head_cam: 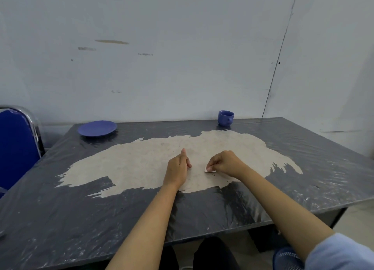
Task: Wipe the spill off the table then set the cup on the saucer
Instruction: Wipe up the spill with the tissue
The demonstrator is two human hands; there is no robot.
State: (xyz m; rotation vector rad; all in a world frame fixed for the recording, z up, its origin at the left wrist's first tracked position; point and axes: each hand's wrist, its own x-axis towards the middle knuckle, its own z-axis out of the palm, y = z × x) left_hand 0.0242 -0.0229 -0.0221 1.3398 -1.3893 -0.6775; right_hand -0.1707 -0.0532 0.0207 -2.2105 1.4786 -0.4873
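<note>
A: Where is the cup (225,118)?
B: Far past the right hand (226,163), by the table's (60,219) back edge. The saucer (97,128) sits far off past the left hand (178,168), near the back left corner.
A: What do the hands do?
B: The right one pinches a small white scrap (209,170). The left one stands on its edge, fingers loosely curled, holding nothing.
A: Is there room?
B: Yes. A big pale patch (141,158) lies bare all around both hands.
</note>
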